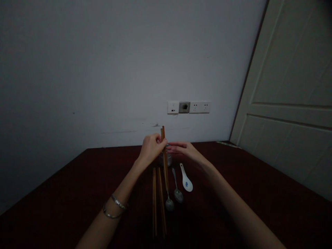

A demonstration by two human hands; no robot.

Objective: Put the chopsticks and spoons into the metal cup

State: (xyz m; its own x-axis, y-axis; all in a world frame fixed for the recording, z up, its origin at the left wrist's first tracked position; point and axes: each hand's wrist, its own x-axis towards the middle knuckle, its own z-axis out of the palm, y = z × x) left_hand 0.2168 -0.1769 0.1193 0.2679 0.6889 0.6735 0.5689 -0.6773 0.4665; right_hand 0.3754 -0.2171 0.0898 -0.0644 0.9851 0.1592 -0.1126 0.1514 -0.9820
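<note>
My left hand point(155, 145) pinches a pair of wooden chopsticks point(165, 162) near their upper part, and they stand almost upright in front of a round, greyish see-through or metal container point(169, 159). Fingers stretched out, my right hand point(185, 149) is at the container's top, just right of the chopsticks; whether it touches the rim cannot be made out. Nearer to me lie more chopsticks point(155, 200) in two pairs, a small metal spoon point(169, 204), a larger metal spoon point(178, 195) and a white ceramic soup spoon point(187, 183) with a blue mark.
Everything rests on a dark red table point(103, 180) whose far edge meets a pale wall point(116, 69). Wall sockets point(199, 107) are set above the table. A panelled door point(290, 86) stands at the right, and a thin flat strip point(228, 144) lies at the back right corner.
</note>
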